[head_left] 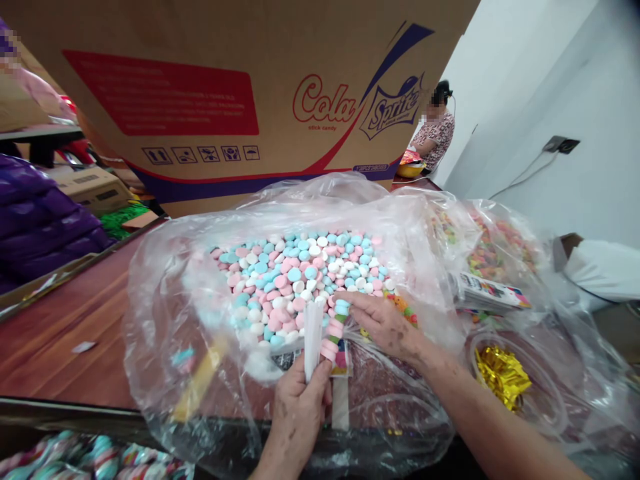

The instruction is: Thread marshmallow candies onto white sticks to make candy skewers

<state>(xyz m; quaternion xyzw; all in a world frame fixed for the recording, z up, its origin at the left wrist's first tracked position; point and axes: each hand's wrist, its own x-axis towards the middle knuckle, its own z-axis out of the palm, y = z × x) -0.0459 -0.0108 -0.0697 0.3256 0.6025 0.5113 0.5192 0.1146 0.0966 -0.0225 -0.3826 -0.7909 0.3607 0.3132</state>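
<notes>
My left hand [300, 413] is closed around a bundle of white sticks [313, 333] and the lower end of a candy skewer [336, 328]. Pink, green and blue candies are stacked along that skewer, which leans slightly right. At its upper end, my right hand [387, 328] has its fingertips closed on a light blue candy [342, 307]. Just beyond both hands, a large heap of pink, blue and white round candies [280, 287] lies in an opened clear plastic bag [165, 267]. My fingers partly hide the lower end of the skewer.
A big cardboard box [280, 60] stands behind the candy heap. To the right are bags of colourful gummy candies [500, 247], a stack of printed cards [493, 293] and gold foil ties [503, 377]. Wrapped candies [100, 457] fill a container below left. A person [439, 130] sits farther back.
</notes>
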